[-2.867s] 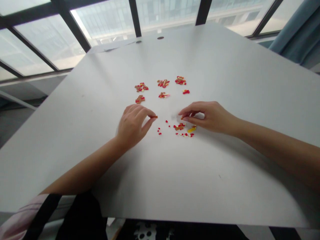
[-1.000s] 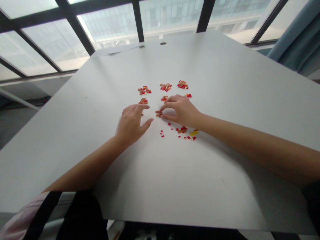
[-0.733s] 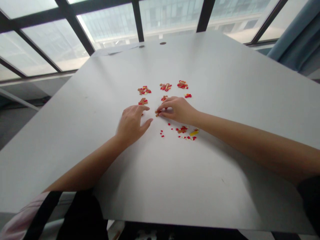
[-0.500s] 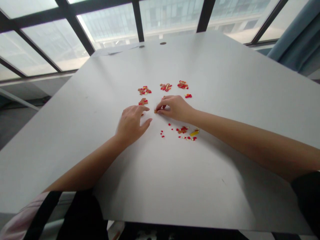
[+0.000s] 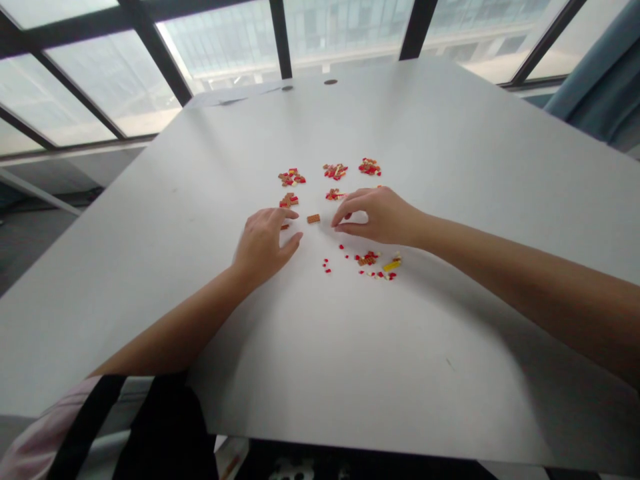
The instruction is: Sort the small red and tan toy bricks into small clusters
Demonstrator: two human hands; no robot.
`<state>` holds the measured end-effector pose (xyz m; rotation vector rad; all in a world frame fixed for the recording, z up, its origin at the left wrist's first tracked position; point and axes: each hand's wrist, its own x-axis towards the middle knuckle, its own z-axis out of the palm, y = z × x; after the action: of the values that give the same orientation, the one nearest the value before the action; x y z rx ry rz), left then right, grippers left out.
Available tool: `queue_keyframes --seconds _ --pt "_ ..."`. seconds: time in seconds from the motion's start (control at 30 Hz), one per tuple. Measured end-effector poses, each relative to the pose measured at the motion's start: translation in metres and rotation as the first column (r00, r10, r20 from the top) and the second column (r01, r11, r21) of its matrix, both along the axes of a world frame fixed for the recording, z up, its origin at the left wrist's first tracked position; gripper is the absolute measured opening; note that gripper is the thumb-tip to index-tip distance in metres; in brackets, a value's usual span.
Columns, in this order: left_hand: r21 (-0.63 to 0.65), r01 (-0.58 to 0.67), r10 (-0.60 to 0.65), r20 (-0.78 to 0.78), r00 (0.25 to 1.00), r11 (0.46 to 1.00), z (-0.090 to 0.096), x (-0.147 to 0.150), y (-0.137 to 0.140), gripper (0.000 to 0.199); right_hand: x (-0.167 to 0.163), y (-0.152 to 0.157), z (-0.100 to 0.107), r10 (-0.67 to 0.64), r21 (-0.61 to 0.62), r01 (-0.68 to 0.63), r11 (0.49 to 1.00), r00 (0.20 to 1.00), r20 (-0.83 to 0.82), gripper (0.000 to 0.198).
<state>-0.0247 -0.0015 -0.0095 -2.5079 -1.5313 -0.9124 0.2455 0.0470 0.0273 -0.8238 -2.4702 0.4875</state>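
A small brown studded building brick [image 5: 313,219] lies flat on the white table between my two hands. My left hand [image 5: 267,241] rests on the table to its left, thumb and fingers apart and holding nothing. Beside its fingers is another brown piece [image 5: 285,227], partly hidden. To the right of the brick is my right hand [image 5: 377,215], its thumb and fingertips parted with nothing visible between them. Just beyond its fingers sits a little pile of red and brown pieces [image 5: 333,194]. A pile of brown and red bricks [image 5: 289,200] lies past my left hand.
Along the far side are three piles of mixed pieces: left [image 5: 292,177], middle [image 5: 335,171] and right [image 5: 370,167]. Nearer me are scattered red and brown pieces [image 5: 367,258] and a yellow piece [image 5: 393,265]. Windows [image 5: 345,30] stand behind the white table [image 5: 320,373].
My right hand has let go of the brown brick and drawn away to the right, leaving it on the table. My left hand has stayed nearly still. The view has shifted slightly.
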Motion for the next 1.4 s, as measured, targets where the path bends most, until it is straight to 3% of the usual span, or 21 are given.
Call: queue_keyframes --seconds 0.17,0.3,0.8,1.4 --pt "-0.048 -0.006 0.006 -0.009 1.0 0.999 0.003 0.001 -0.002 0.024 0.025 -0.019 0.01 0.168 -0.143 -0.158 0.977 0.984 0.061 0.017" --pt "-0.086 -0.025 0.023 -0.025 0.999 0.996 0.007 0.003 -0.004 0.024 0.031 -0.028 0.008 0.219 -0.259 -0.19 0.947 0.971 0.091 0.019" --pt "-0.097 -0.031 0.029 -0.027 0.999 0.995 0.007 0.003 -0.004 0.024 0.038 -0.033 0.011 0.152 -0.18 -0.12 0.976 0.973 0.176 0.015" --pt "-0.147 -0.033 0.021 -0.077 0.997 0.989 0.01 0.004 -0.004 0.027 0.032 -0.033 0.012 0.161 -0.068 -0.149 0.986 0.964 0.214 0.012"
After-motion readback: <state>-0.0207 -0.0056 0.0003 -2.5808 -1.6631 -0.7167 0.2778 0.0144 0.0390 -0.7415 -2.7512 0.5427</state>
